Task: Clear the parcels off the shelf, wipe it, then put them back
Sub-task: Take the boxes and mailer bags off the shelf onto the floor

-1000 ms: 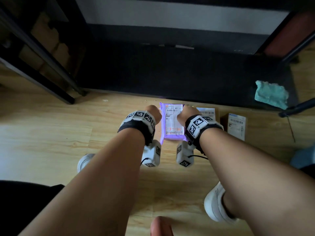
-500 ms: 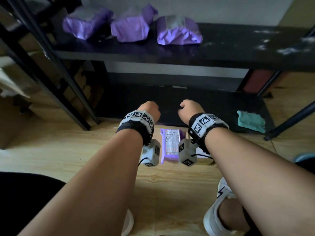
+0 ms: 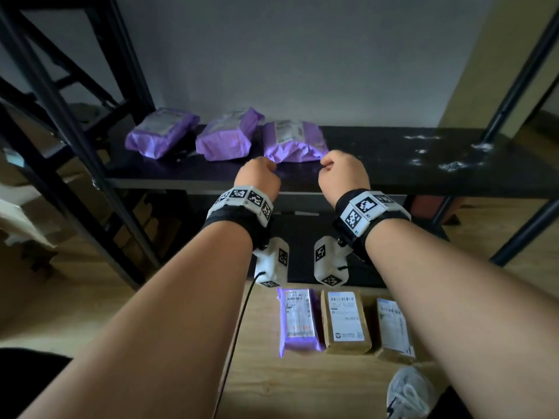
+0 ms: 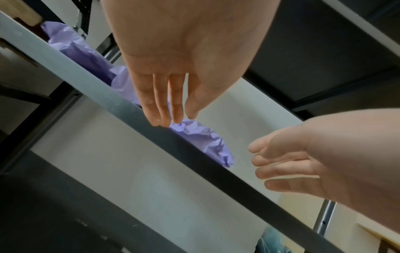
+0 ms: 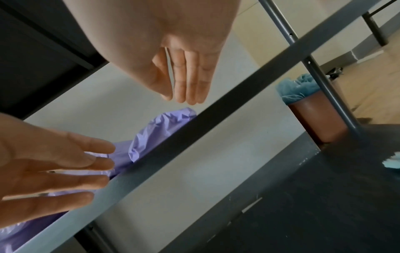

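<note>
Three purple bagged parcels point(image 3: 163, 131), point(image 3: 227, 134), point(image 3: 292, 140) lie in a row on the left half of the black shelf board point(image 3: 393, 176). My left hand point(image 3: 257, 176) and right hand point(image 3: 341, 173) hover at the board's front edge, either side of the rightmost bag, a little short of it. The wrist views show my left hand's fingers point(image 4: 168, 109) and my right hand's fingers point(image 5: 188, 85) straight and holding nothing. On the wooden floor below lie a flat purple parcel point(image 3: 298, 319) and two brown boxes point(image 3: 344, 322), point(image 3: 393, 328).
White dust specks point(image 3: 453, 164) mark the right part of the shelf. Black slanted frame posts point(image 3: 75, 140), point(image 3: 514, 71) stand at both sides. A teal cloth point(image 5: 391, 160) lies on the lower board, beside a brown bin point(image 5: 320, 123). My shoe point(image 3: 408, 391) is next to the boxes.
Both hands have let go of the flat purple parcel on the floor and risen to the shelf's front edge. The head view has tilted up to the shelf.
</note>
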{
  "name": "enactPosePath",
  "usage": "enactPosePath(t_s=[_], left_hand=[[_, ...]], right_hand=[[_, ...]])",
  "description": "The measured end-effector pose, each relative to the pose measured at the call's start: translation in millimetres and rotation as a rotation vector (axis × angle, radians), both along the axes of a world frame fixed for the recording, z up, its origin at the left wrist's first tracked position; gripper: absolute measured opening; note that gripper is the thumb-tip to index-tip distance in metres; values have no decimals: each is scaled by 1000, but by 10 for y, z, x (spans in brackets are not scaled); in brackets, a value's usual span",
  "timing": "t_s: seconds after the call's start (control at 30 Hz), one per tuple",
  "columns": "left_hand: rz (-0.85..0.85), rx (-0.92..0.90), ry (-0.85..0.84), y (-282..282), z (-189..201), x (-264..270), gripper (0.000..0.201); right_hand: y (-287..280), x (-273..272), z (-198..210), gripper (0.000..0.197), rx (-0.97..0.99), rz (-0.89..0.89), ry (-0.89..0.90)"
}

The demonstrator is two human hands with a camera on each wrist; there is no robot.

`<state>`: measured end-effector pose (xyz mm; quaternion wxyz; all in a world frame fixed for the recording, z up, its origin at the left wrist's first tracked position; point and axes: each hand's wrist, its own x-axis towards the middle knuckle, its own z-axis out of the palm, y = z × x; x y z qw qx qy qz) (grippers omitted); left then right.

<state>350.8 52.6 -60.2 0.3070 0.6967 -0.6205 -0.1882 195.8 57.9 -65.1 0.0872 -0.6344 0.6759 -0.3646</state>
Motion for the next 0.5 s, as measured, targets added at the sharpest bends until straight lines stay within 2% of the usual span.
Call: enactPosePath(t_s=[0.27, 0.5], left_hand=[[6, 53, -31, -447, 126, -86, 50], [75, 157, -49, -864, 156, -180, 40]], right_hand=[[-501, -43, 164, 31, 58, -35, 110], [-892, -54, 168, 41, 232, -136, 210]])
